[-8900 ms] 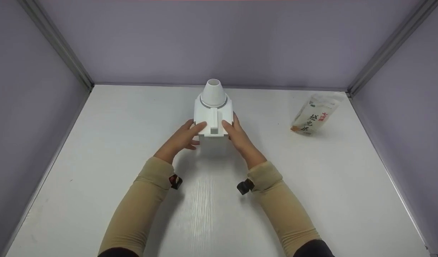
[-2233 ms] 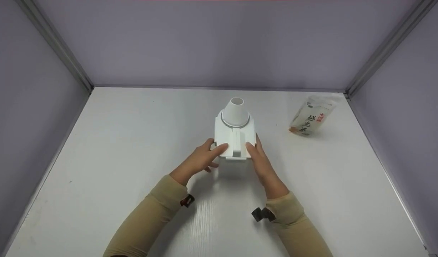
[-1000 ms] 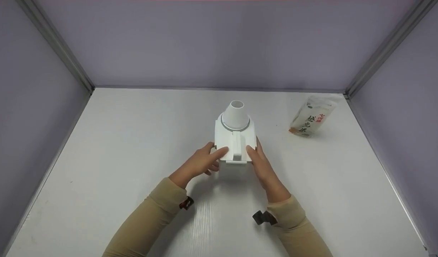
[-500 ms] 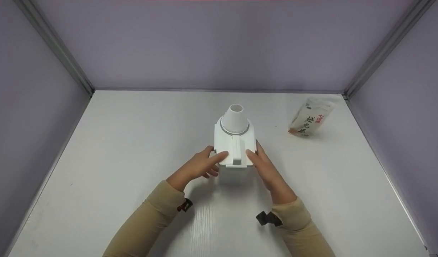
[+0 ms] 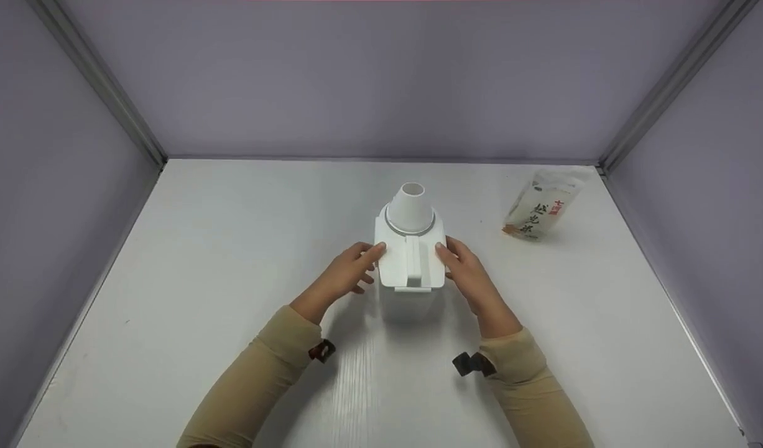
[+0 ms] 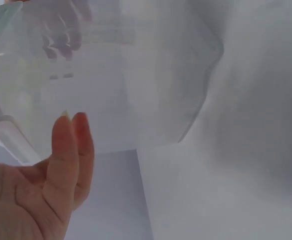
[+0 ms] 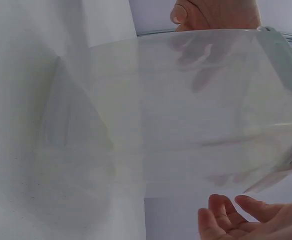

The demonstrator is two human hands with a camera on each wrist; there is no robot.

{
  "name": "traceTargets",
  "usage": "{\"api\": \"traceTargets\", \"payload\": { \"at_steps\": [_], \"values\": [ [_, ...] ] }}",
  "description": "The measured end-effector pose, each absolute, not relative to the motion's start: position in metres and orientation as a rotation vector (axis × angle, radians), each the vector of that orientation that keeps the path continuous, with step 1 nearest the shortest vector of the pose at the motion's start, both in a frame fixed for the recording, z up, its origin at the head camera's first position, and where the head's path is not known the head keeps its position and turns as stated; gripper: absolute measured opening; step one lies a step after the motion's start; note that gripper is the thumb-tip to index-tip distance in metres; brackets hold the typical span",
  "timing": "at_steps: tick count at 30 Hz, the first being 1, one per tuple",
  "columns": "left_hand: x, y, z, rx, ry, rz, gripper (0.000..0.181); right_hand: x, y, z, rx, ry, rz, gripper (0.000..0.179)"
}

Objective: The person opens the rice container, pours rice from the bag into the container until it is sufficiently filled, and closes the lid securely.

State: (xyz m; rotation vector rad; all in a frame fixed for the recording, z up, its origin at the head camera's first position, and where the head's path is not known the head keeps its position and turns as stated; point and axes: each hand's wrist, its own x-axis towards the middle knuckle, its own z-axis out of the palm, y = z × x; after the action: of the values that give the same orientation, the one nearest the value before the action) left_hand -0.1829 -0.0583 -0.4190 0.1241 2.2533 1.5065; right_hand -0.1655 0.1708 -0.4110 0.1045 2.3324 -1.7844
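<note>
Clear container (image 6: 150, 95) near the table's middle, a little right of centre; base appears to stand on the white table (image 5: 232, 242). White lid (image 5: 393, 267) on top, raised bar (image 5: 413, 261) along its near half, white cone (image 5: 411, 211) on the far half, narrow end up, grey ring at its foot. Pale clip (image 7: 284, 60) shows at the lid's edge.

Left hand (image 5: 346, 270): thumb (image 5: 374, 252) on the lid's left margin, grip wide and loose. From the left wrist, fingers (image 6: 66, 155) stand beside the wall, not wrapped round it.

Right hand (image 5: 472, 274): mirrors this on the right, thumb (image 5: 447, 254) at the lid's margin. Fingers (image 7: 228, 212) relaxed, apart from the clear wall in the right wrist view. How hard either hand presses, cannot tell.

Off to the far right, well apart: a printed pouch (image 5: 536, 208), leaning, black and red characters on its front.

Step in hand, as I judge it: two-handed steadying or positioning of the lidded container, contact light. No firm hold for lifting. Next move, my reading: if the hands are to leave, thumbs should come off evenly so the lid and cone aren't nudged; if the container is to shift, fingers need to close on both walls, matched left and right, container kept level.
</note>
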Motion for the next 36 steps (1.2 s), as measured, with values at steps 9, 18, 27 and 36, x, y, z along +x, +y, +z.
{"api": "traceTargets", "payload": {
  "at_steps": [9, 18, 27, 36],
  "values": [
    [-0.193, -0.058, -0.416, 0.068, 2.120, 1.762, 0.054, -0.181, 0.172, -0.418, 0.167, 2.336, -1.806, 0.066],
    [-0.194, -0.061, -0.414, 0.016, 1.982, 1.820, 0.055, -0.181, 0.169, -0.419, 0.159, 2.240, -1.908, 0.063],
    [-0.197, -0.060, -0.412, -0.001, 1.906, 1.863, 0.050, -0.182, 0.169, -0.419, 0.160, 2.191, -1.977, 0.061],
    [-0.193, -0.059, -0.416, 0.011, 1.923, 1.825, 0.051, -0.176, 0.171, -0.424, 0.181, 2.178, -1.988, 0.056]
  ]
}}
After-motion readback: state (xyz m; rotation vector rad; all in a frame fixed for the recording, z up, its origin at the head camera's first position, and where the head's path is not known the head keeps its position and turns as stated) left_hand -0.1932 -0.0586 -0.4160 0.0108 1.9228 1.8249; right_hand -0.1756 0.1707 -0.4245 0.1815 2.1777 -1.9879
